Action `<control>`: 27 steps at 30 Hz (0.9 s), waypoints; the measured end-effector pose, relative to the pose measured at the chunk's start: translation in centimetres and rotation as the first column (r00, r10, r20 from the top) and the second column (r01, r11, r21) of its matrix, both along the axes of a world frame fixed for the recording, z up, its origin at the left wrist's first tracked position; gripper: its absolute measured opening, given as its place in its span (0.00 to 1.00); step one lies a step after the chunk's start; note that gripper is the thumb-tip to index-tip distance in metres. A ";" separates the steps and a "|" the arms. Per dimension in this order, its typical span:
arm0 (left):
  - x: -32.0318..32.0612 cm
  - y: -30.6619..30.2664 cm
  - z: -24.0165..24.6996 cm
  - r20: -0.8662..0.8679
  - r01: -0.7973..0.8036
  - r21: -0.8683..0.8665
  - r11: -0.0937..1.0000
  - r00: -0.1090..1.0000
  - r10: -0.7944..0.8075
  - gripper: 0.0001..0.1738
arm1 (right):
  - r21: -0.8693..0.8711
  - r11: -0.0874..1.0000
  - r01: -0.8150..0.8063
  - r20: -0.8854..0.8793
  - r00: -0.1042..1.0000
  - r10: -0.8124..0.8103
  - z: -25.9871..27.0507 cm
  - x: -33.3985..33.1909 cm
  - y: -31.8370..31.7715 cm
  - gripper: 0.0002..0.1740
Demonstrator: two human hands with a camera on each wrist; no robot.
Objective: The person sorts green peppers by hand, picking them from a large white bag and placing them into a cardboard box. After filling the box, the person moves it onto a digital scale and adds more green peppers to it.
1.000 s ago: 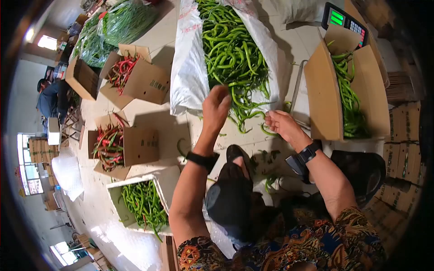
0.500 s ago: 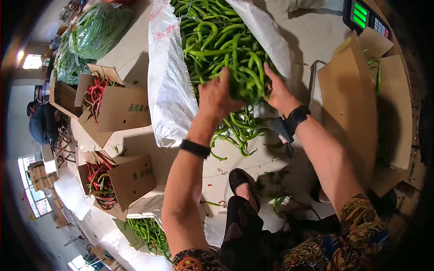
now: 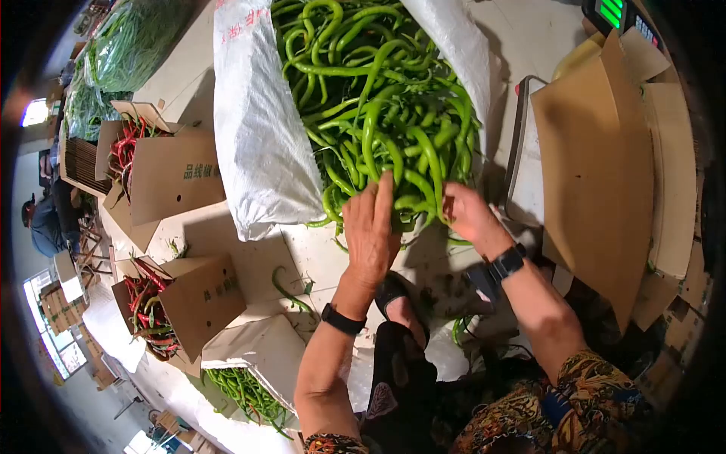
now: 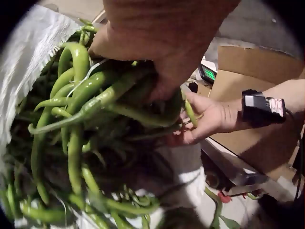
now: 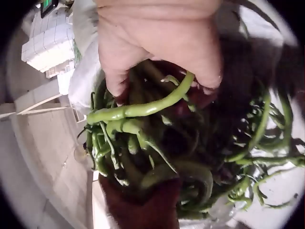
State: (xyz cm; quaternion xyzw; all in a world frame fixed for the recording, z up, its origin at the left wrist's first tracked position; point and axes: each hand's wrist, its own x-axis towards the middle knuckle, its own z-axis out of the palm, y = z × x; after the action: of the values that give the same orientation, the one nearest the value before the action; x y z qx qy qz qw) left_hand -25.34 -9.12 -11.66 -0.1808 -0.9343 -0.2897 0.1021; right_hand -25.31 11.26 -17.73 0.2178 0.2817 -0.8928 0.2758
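Left hand [image 3: 368,231] and right hand [image 3: 470,216] grasp a bunch of green peppers [image 5: 147,109] from opposite sides, fingers bent around it, at the mouth of a big white sack [image 3: 265,151] that lies heaped with more of them. A tall cardboard box [image 3: 594,166] stands near the right arm. Smaller, on the person's left, are two cartons [image 3: 185,174] of red peppers [image 3: 125,147], then a white box [image 3: 257,344] holding green ones. One loose pepper [image 3: 282,286] lies on the floor.
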 end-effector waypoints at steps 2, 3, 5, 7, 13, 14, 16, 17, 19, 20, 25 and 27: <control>2.1 -0.6 -0.7 0.076 0.067 -0.094 0.993 0.995 -0.059 0.45 | 0.055 0.997 -0.051 0.056 0.997 0.048 -3.3 3.2 0.6 0.08; 2.7 -0.8 -1.1 0.135 0.105 -0.174 0.979 0.987 -0.082 0.45 | 0.121 0.991 -0.051 0.104 0.994 0.038 -3.6 3.8 0.4 0.08; 3.2 -0.5 -2.0 0.076 0.108 -0.128 0.986 0.992 -0.098 0.45 | 0.166 0.986 -0.008 0.104 0.995 -0.010 -3.8 5.0 0.9 0.08; 3.8 0.0 -1.2 0.109 0.060 -0.063 0.996 0.993 -0.053 0.45 | 0.254 0.967 0.017 0.040 0.999 -0.028 0.6 5.3 0.7 0.10; 3.2 0.5 0.5 0.098 0.083 0.008 0.997 0.992 -0.083 0.47 | 0.357 0.929 -0.098 0.045 0.995 0.087 3.7 5.0 2.3 0.17; 3.5 0.5 2.3 0.095 0.053 0.073 0.996 0.994 -0.060 0.47 | 0.322 0.946 -0.042 -0.037 0.998 0.057 6.2 4.9 2.0 0.18; 3.9 0.8 5.0 0.102 -0.014 0.113 0.994 0.995 0.003 0.50 | 0.282 0.959 0.024 -0.086 0.996 0.000 9.4 4.8 1.3 0.22; 4.2 0.8 5.9 0.129 -0.004 0.107 0.994 0.992 -0.010 0.49 | 0.344 0.939 0.006 -0.052 0.999 0.012 10.1 5.4 1.5 0.23; 4.8 0.6 7.3 0.184 0.000 0.091 0.996 0.983 -0.017 0.48 | 0.458 0.888 -0.049 0.018 0.999 0.046 11.4 6.3 1.7 0.26; 5.2 0.8 8.0 0.187 -0.025 0.149 0.988 0.982 -0.003 0.48 | 0.474 0.880 0.018 -0.071 0.997 0.018 12.0 6.7 1.7 0.25; 6.5 0.5 4.5 0.228 0.024 0.085 0.996 0.973 -0.043 0.47 | 0.263 0.965 -0.021 0.029 0.999 0.013 8.4 6.9 3.1 0.21; 7.7 1.3 4.2 0.328 0.008 0.097 0.995 0.944 -0.040 0.44 | 0.351 0.935 -0.054 -0.037 0.997 0.072 7.6 7.8 2.8 0.18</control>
State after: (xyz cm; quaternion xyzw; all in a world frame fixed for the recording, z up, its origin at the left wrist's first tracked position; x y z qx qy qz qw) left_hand -17.60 -7.84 -7.49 -0.1362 -0.9212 -0.3610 -0.0503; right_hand -17.54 14.10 -10.15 0.2321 0.4496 -0.8243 0.2542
